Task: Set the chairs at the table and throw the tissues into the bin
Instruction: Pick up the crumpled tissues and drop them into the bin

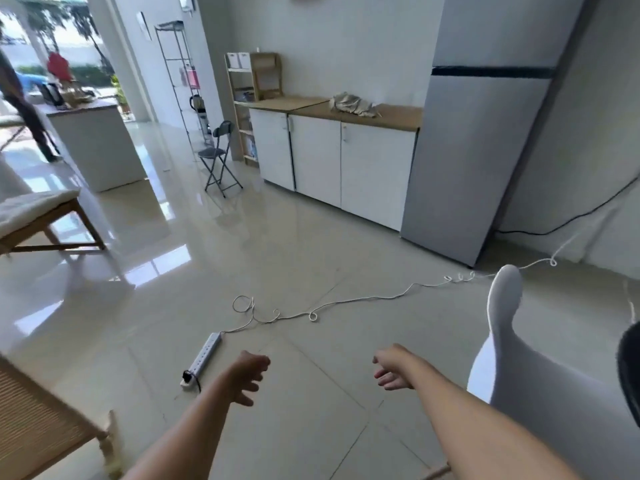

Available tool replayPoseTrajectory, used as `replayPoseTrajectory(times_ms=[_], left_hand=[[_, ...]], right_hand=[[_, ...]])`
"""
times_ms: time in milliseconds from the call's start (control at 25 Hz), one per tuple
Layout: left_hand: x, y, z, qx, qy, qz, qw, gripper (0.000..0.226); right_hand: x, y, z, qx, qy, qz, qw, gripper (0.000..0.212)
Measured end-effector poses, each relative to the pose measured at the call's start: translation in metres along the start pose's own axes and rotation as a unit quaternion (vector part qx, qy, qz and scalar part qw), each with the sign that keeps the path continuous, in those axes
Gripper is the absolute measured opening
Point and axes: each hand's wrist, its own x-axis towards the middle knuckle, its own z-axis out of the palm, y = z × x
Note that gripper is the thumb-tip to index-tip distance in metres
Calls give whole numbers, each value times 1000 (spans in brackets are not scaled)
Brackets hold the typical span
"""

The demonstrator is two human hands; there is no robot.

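Both my arms reach out in front of me over the glossy pale tiled floor (294,244). My left hand (247,377) is loose, fingers spread and curled slightly downward, its grip empty. My right hand (389,370) is the same: fingers relaxed and parted, nothing held.

The chairs stand apart from one another. A white moulded plastic chair (498,337) is just beside my right forearm, its rounded back rising at the right edge of view. A light wooden chair with a woven cane seat (41,431) fills the lower left corner, near my left elbow. Further off on the left stands a wooden-framed chair with a white cushion (34,216), and well beyond my hands a dark grey folding metal chair (218,157) stands by the end of the white cabinet run with a wooden tabletop (346,168). A crumpled beige cloth (351,105) lies on that tabletop, and a tall grey refrigerator (485,133) stands at the cabinets' right end.

On the floor between my left hand and the cabinets lies a white power strip (204,358), its curly white cable (363,299) trailing away toward the wall on the right. I cannot make out any tissues or a bin here.
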Motion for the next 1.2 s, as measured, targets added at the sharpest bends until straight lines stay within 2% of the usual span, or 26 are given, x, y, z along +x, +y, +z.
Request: replayPoseTrajectory(times_ms=[160, 320, 440, 600, 720, 800, 880, 1000, 1200], left_hand=[[57, 84, 37, 76, -71, 24, 994, 7], [79, 135, 92, 161, -140, 65, 975, 6], [76, 152, 138, 248, -208, 97, 941, 8], [54, 154, 210, 357, -298, 135, 875, 8], [19, 143, 261, 419, -355, 164, 819, 18], [-12, 135, 295, 448, -396, 184, 780, 22], [-45, 126, 326, 468, -430, 193, 748, 16], [-87, 114, 371, 486, -445, 226, 718, 15], [-152, 104, 456, 491, -449, 299, 684, 18]], right_hand=[[28, -9, -42, 81, 49, 39, 995, 16], [28, 15, -69, 182, 98, 78, 975, 17], [11, 49, -75, 262, 138, 118, 948, 19], [-47, 112, -71, 406, 206, 169, 874, 12], [-99, 160, -64, 481, 256, 183, 818, 36], [-130, 193, -64, 533, 292, 186, 772, 44], [-158, 224, -67, 578, 316, 188, 728, 47], [-195, 265, -82, 584, 369, 187, 699, 40], [-242, 338, -126, 582, 408, 193, 676, 24]])
